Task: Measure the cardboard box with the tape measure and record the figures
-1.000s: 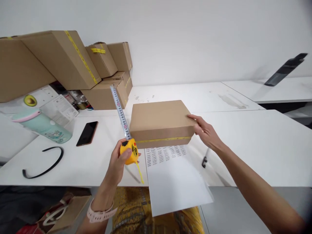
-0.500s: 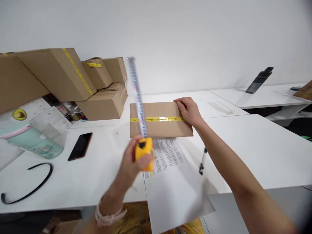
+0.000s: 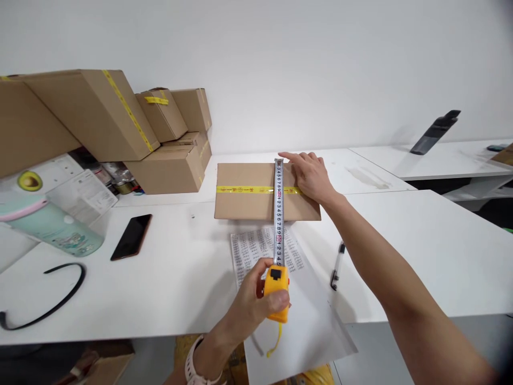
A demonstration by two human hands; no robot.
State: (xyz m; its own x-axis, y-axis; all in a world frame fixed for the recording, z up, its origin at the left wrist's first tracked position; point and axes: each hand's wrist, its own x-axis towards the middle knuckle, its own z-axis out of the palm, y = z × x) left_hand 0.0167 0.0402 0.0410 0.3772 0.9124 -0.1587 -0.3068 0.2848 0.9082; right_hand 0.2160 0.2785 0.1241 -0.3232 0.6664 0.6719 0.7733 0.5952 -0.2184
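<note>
Gripping the tape measure (image 3: 276, 291) in our left hand (image 3: 256, 305), we run its blade (image 3: 279, 208) across the box (image 3: 256, 192) mid-table; our right hand (image 3: 310, 176) lies flat, pinning the blade's tip. Measuring is under way; reading the mark comes next.

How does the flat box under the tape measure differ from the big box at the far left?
The flat box lies level on the table; the big box leans tilted on other boxes. The flat box is thinner and looks smaller. A hand rests on the flat box; nothing touches the big box. Both are brown cardboard with yellow tape.
</note>
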